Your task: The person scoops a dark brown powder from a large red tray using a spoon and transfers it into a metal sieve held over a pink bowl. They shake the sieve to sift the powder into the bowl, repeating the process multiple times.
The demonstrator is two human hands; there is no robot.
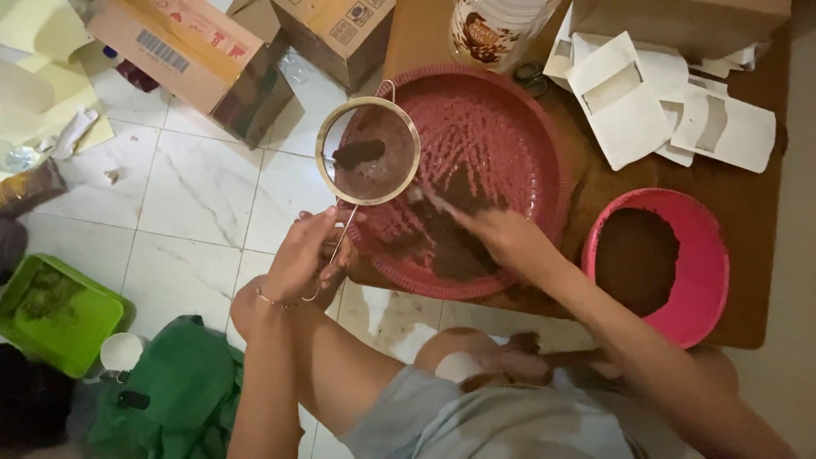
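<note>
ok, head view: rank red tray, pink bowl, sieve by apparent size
1. red tray, clearly the widest.
2. pink bowl, partly cut by the right arm.
3. sieve, smallest, though the left hand holds it above the tray, nearer the camera, so it may look larger than it is.

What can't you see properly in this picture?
- Head view: right hand holds something pale, blurred; cannot tell what.
- Jar cut off by the top edge.
- Cardboard boxes cut off at the top edge.
- Sieve handle partly hidden by left hand.
- Pink bowl: brown powder's depth unclear.
</note>
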